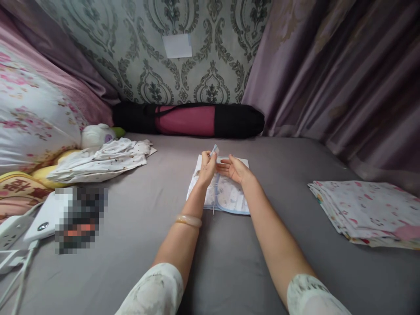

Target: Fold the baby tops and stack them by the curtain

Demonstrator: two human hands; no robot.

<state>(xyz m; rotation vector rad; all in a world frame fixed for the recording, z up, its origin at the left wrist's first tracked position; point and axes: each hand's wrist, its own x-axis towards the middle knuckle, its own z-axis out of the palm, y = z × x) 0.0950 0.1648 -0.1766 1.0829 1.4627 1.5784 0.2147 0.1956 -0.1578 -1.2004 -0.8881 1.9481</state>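
A folded white garment (231,192) with a faint print and light-blue trim lies flat on the bed in front of me. Thin white strings hang from its near edge. My left hand (207,168) is closed, pinching a small blue-edged piece of the garment that sticks up between thumb and fingers. Just to its right, my right hand (234,169) hovers over the garment's upper part with palm turned inward and fingers stretched out. Its fingertips come close to the left hand; whether they touch it I cannot tell.
A stack of folded printed cloths (367,214) lies at right. At left are a crumpled dotted cloth (105,159), a floral pillow (36,109), a white power bank (49,214) with cables, and a pixelated object (80,221). A black-and-pink long bag (187,120) rests along the wall.
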